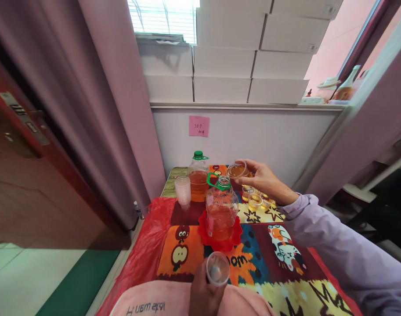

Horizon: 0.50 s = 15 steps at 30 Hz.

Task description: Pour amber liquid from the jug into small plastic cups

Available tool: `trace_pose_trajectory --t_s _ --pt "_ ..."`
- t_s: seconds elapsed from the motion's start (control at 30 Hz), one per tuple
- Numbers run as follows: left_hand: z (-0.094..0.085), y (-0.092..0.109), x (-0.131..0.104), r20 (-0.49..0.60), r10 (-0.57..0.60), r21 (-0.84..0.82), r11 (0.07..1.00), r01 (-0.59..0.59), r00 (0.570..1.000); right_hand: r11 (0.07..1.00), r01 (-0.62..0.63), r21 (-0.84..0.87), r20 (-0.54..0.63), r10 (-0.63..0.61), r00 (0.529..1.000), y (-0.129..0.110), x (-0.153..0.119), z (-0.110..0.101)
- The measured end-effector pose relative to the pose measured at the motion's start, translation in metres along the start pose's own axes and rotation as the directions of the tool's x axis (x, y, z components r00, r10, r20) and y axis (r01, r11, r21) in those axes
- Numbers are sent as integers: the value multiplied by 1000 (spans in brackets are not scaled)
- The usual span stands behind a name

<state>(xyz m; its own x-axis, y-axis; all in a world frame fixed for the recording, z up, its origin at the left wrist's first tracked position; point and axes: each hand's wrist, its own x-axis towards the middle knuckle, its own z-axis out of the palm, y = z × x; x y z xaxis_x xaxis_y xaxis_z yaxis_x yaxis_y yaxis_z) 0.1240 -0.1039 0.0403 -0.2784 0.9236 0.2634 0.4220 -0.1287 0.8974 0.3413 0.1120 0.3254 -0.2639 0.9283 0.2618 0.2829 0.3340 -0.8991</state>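
Observation:
My right hand point(258, 177) holds a clear plastic cup of amber liquid point(237, 170), tilted beside the mouth of an uncapped jug point(222, 210). That jug has a green handle ring, holds amber liquid and stands on a red scalloped tray point(203, 232). Low in the view, near the pink cloth, my left hand point(205, 292) is wrapped round a clear cup point(218, 268) that looks empty. Behind and left stands a second jug point(198, 184) with a green cap. A stack of clear cups point(183, 191) is left of the jugs. Several filled cups point(254, 201) sit at the right.
The table bears a colourful patterned cloth point(180, 263) with red plastic point(141, 245) along its left side. A pink note point(199, 126) is on the wall below white boxes point(223, 66). A small bottle point(137, 208) is left of the table, near a brown door point(45, 175).

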Motion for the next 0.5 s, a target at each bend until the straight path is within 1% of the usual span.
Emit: trace_pose_trajectory --t_s 0.2,0.37,0.5 --pt "-3 10 1 10 -88 -11 996 88 996 989 59 -137 -7 -61 998 -5 -2 -1" --pt "-2 7 1 15 -48 -29 998 49 999 965 65 -256 -38 -77 996 -7 -1 -3" --pt "1 3 0 -5 -30 -31 999 30 1000 952 70 -299 -39 -85 996 -10 -1 -4"
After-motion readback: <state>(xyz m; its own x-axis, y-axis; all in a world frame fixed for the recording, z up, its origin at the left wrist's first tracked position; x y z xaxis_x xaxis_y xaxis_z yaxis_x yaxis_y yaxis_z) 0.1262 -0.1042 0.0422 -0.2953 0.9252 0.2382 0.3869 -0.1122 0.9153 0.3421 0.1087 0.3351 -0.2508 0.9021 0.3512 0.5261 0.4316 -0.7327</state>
